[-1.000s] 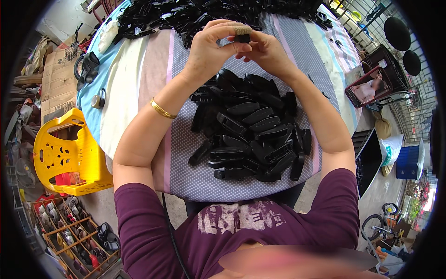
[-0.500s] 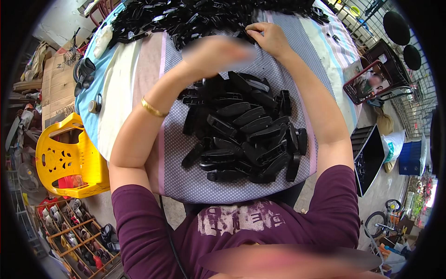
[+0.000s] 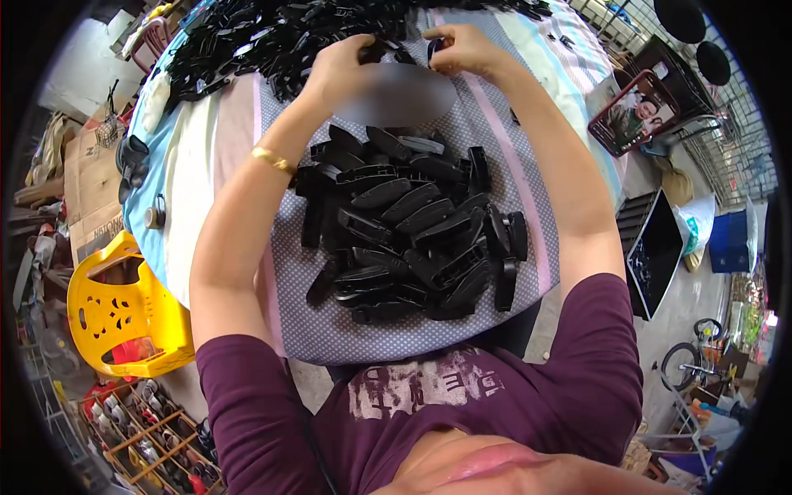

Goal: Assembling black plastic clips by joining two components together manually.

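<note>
Both my hands are at the far side of the cloth-covered table, by a large heap of small black plastic pieces [image 3: 239, 49]. My left hand [image 3: 337, 73] is closed, with a dark plastic piece [image 3: 375, 51] at its fingertips; a blurred patch hides part of it. To its right, my right hand [image 3: 466, 54] pinches a small dark piece [image 3: 434, 49] between thumb and fingers. Nearer to me lies a pile of longer, curved black plastic clips [image 3: 404, 214], overlapping at various angles. Neither hand touches this near pile.
A patterned cloth [image 3: 330, 342] covers the table. At the right edge stands a phone [image 3: 635, 114] showing a person. A yellow plastic chair [image 3: 124, 305] is at the left, above a shoe rack [image 3: 148, 429]. A black crate [image 3: 656, 256] sits at the right.
My hands have drawn apart slightly at the far heap. The left fingers now show, raised at a dark piece, and the right hand holds a small piece up. The whole view has shifted a little.
</note>
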